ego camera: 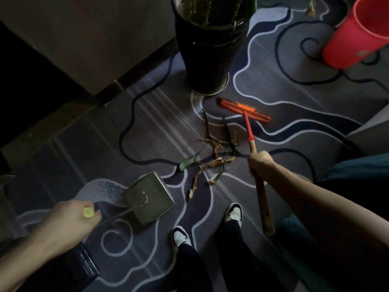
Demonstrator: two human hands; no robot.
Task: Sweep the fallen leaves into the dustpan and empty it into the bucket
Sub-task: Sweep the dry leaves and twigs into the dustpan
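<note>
Dry brown and green fallen leaves (214, 152) lie scattered on the patterned carpet in the middle of the view. My right hand (261, 164) is shut on the wooden handle of a broom whose red head (245, 110) rests on the carpet just beyond the leaves. My left hand (73, 218) grips the yellow-tipped long handle of a grey metal dustpan (149, 199), which sits on the carpet to the lower left of the leaves, its mouth toward them. A red bucket (357, 32) stands at the top right.
A tall black planter (210, 49) with a plant stands right behind the leaves. A wall with dark skirting (117, 85) runs along the left. My two feet in white shoes (233, 213) stand below the leaves. Grey furniture edges in at the right.
</note>
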